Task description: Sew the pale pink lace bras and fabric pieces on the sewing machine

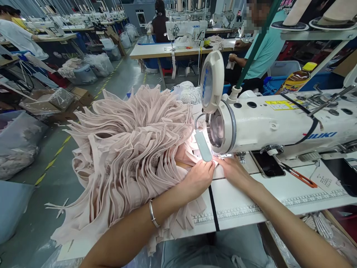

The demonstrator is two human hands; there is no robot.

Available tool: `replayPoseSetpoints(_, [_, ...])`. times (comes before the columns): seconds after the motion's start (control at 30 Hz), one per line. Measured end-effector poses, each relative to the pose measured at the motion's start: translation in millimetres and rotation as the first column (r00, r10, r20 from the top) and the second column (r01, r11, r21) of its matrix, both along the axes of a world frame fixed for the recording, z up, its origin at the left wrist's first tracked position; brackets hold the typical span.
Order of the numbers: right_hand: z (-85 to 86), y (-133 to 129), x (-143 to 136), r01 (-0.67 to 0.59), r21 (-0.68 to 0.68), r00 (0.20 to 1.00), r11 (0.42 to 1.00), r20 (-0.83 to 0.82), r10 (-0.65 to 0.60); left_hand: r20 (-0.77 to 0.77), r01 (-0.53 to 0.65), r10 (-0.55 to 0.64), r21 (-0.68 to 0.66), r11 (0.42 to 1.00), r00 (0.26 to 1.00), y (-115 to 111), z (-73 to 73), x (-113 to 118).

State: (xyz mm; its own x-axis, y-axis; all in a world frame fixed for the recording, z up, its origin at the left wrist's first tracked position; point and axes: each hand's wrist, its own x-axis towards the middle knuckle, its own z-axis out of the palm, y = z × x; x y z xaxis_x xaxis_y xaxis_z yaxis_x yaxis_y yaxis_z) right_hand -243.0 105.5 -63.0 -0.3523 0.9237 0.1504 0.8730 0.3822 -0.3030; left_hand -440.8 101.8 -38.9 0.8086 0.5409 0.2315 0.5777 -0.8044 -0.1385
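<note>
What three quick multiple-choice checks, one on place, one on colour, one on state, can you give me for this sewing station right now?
1. Where is the fabric pile?
A. on the floor
B. left of the sewing machine
C. on top of the machine

2. What colour is the fabric?
A. pale pink
B. navy
C. green

3. How are the hands?
A. both raised off the table
B. both flat on the fabric by the needle
C. one holding scissors

Answers:
1 B, the pile lies beside the machine head.
2 A, every strip is pale pink.
3 B, the left hand and the right hand press down under the lamp.
</note>
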Motion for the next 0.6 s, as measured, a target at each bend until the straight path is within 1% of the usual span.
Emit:
replayPoseSetpoints(0.23, [-7.4, 2.9, 1.1, -0.031, 0.131, 0.999, 0.991, 0.018, 0.029, -0.021, -0.024, 0.025, 0.044, 0.999, 0.999, -2.3, -0.6, 0.8])
replayPoseSetpoints(0.37, [-9.9, 4.1, 3.4, -0.028, 0.156, 1.0, 0.987, 0.018, 0.026, -0.031, -0.018, 0.021, 0.08, 0.997, 0.999, -3.0, -0.7, -1.4])
replayPoseSetpoints(0.43, [-11.9, 3.7, 5.3, 0.0, 0.162, 0.999, 0.987, -0.046, 0.008, -0.067, -0.007, 0.011, 0.059, 0.998, 0.998, 0.2, 2.8, -4.8])
replayPoseSetpoints(0.5, [-14.6, 2.5, 7.5, 0.026, 0.168, 0.99, 0.985, -0.138, -0.002, -0.084, -0.021, 0.023, 0.029, 0.999, 0.996, 5.1, 7.9, -9.8])
replayPoseSetpoints(0.6, [-18.5, -0.2, 9.7, 0.038, 0.166, 0.981, 0.985, -0.195, -0.005, -0.041, -0.038, 0.038, 0.005, 0.999, 0.998, 11.4, 13.7, -18.1])
